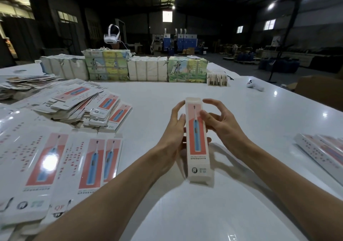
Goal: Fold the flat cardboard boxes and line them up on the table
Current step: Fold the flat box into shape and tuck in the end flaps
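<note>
My left hand (173, 131) grips the folded box (197, 144) above the tabletop (185, 90); the fingers (213, 102) of my right hand (222, 127) curl round its upper end; flat boxes (74, 159) lie along the left edge

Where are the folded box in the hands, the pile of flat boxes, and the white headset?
folded box (197, 138), head view, its red front panel.
flat boxes (73, 93), head view, top of the loose pile at left.
headset (111, 40), head view, its white visor.
</note>
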